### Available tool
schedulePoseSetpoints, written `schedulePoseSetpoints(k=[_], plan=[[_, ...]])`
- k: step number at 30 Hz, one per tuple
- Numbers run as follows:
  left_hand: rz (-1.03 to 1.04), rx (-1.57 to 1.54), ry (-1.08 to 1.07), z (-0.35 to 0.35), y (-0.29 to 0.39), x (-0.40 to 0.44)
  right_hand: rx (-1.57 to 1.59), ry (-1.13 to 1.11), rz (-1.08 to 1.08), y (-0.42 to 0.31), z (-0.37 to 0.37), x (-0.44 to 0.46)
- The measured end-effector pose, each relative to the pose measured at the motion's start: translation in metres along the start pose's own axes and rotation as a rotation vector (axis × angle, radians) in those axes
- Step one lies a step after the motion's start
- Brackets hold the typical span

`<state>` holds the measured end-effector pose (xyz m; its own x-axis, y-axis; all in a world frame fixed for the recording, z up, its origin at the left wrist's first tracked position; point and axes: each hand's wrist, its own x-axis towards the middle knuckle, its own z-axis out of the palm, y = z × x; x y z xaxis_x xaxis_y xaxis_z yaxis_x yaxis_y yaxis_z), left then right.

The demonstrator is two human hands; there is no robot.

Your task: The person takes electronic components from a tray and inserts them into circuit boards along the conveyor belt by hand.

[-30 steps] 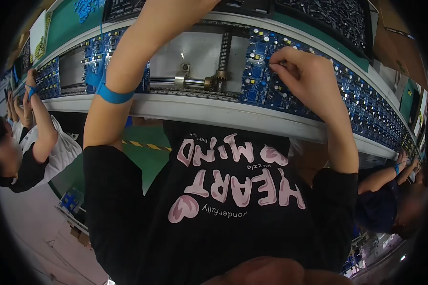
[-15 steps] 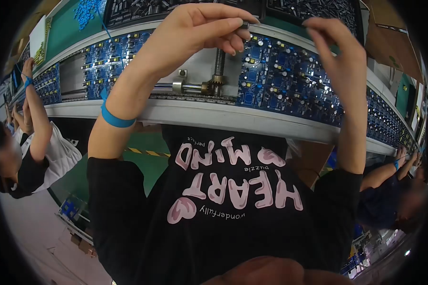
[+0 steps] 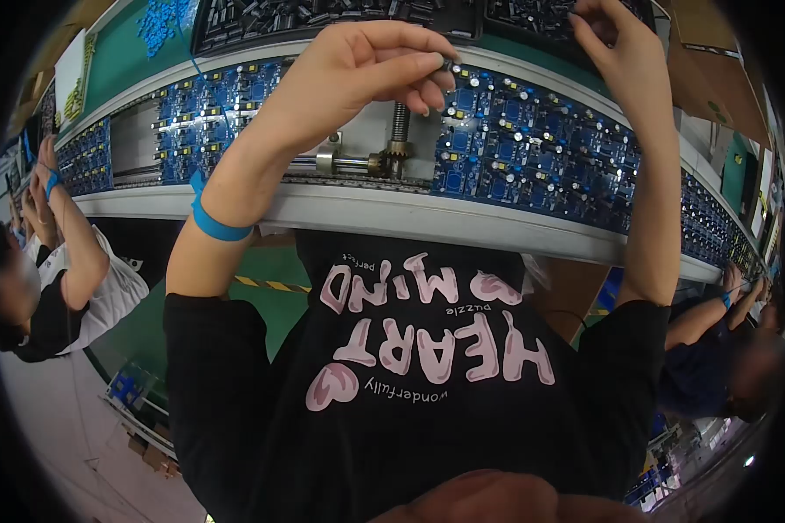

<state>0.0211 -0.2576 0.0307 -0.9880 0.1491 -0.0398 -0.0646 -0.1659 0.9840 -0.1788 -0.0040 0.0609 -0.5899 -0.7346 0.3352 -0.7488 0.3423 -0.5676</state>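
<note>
My left hand (image 3: 366, 74), with a blue wrist strap (image 3: 218, 220), is closed in a pinch above the near-left corner of the blue circuit boards (image 3: 541, 144). A small dark cylindrical capacitor (image 3: 453, 66) shows at its thumb and index fingertips, mostly hidden by the fingers. My right hand (image 3: 624, 39) is at the right black tray (image 3: 545, 30) of dark cylindrical components, its thumb and index finger drawn close together. Whatever lies between those fingertips is too small to make out.
Another black tray (image 3: 323, 19) of dark components lies left of it. Blue small parts (image 3: 159, 26) are piled farther left. A metal rail (image 3: 427, 209) runs along the near edge; a shaft with a gear (image 3: 396, 157) sits between boards. Co-workers (image 3: 70, 279) sit on both sides.
My right hand has moved up and away from above the boards to the right tray, its fingers closing together. My left hand has lowered slightly toward the boards with the capacitor.
</note>
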Motion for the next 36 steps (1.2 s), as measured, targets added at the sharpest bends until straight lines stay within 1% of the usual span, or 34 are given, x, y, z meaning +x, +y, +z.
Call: schedulePoseSetpoints(k=[3,6,8,9,14,18,20,24,26,27,29,30,32,33,35,36], plan=[[0.000,0.008,0.013,0.000,-0.005,0.002,0.044,-0.009,0.027,-0.004,-0.005,-0.003],[0.021,-0.009,0.070,0.007,-0.008,0.006,0.091,-0.017,0.055,-0.004,-0.009,-0.007],[0.097,-0.053,0.137,0.009,-0.010,0.009,0.121,-0.022,0.074,-0.008,-0.011,-0.010],[0.098,-0.053,0.136,0.008,-0.009,0.009,0.138,-0.024,0.083,-0.009,-0.012,-0.011],[-0.010,-0.371,0.111,-0.003,-0.007,0.008,0.224,-0.040,0.131,-0.020,-0.009,-0.015],[0.060,-0.312,0.060,0.005,-0.013,0.008,0.279,-0.049,0.159,-0.019,-0.010,-0.019],[0.128,-0.045,0.119,0.002,-0.017,0.008,0.383,-0.099,0.102,-0.025,-0.011,-0.023],[0.128,-0.043,0.115,0.003,-0.018,0.009,0.393,-0.179,0.133,-0.046,-0.003,-0.032],[0.127,-0.042,0.115,0.004,-0.018,0.009,0.575,-0.218,0.174,-0.050,-0.001,-0.035],[0.127,-0.040,0.116,0.004,-0.018,0.009,0.575,-0.219,0.174,-0.051,-0.001,-0.036],[0.128,-0.036,0.118,0.005,-0.017,0.009,0.751,-0.234,0.243,-0.052,0.000,-0.038],[0.129,-0.035,0.118,0.005,-0.016,0.008,0.751,-0.234,0.242,-0.050,0.001,-0.040],[0.074,-0.110,0.032,0.006,-0.015,0.008,0.802,-0.297,0.316,-0.046,0.005,-0.046],[0.074,-0.110,0.031,0.007,-0.014,0.007,0.802,-0.297,0.317,-0.045,0.006,-0.048],[0.027,-0.073,-0.013,0.007,-0.011,0.007,0.935,-0.340,0.404,-0.043,0.007,-0.050],[0.026,-0.075,-0.015,0.007,-0.012,0.007,0.934,-0.339,0.407,-0.043,0.008,-0.051]])
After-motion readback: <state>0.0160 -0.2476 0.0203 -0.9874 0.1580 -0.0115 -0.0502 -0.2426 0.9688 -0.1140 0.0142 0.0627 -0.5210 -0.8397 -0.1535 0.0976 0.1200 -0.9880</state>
